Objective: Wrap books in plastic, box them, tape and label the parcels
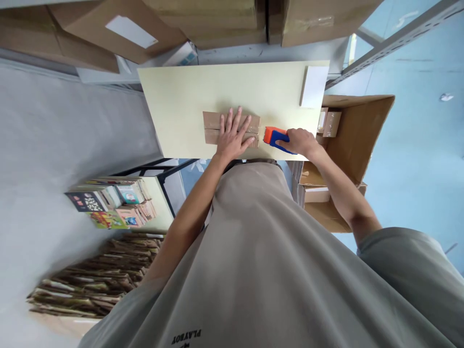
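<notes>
Left fingers (237, 119) rest on the carton (210, 126), tabletop (174, 106) stretching leftward to its edge.

Brown boxes (217, 24) are lined up past the far edge of my table (174, 96), and one toward the left has a white label (131, 31) on it. There's a white pad (314, 87) in the table's far right corner, can't tell if it's paper. Off to my right I've got a big open carton (362, 135) with a smaller box (331, 124) inside, plus a crumpled scrap (446, 97) on the blue floor (416, 169). On my left, colourful books (118, 203) sit stacked up, and nearer me there's a messy pile of cardboard (101, 275).
</notes>
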{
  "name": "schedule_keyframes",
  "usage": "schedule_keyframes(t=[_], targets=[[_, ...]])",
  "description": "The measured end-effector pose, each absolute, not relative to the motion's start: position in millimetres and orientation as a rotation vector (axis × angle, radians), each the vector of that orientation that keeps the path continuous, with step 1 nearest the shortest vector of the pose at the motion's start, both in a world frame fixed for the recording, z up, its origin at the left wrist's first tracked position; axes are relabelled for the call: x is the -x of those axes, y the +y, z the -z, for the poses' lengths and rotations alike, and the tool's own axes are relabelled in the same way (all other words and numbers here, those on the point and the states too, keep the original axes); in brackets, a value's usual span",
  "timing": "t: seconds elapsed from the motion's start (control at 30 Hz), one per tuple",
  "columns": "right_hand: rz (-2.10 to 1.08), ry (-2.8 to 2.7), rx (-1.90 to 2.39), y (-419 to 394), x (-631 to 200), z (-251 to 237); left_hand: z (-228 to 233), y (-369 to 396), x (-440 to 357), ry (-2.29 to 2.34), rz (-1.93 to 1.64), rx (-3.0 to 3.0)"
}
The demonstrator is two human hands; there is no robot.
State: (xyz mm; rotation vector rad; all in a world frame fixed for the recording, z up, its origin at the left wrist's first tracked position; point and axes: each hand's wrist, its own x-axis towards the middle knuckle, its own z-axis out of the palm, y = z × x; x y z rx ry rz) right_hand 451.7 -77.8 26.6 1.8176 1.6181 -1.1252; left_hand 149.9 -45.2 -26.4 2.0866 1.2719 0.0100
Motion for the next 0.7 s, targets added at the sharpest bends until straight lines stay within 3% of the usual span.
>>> schedule_keyframes(t=[0.4, 0.7], targets=[[0.957, 1.344, -2.259, -155.5, -454.8, -9.7, 26.0, -45.0, -153.3, 1.236, 0.039, -2.115], [1.573, 1.236, -3.022, -153.5, -382.1, -29.7, 15.0, -35.7, -120.4, 1.293, -0.273, -1.939]])
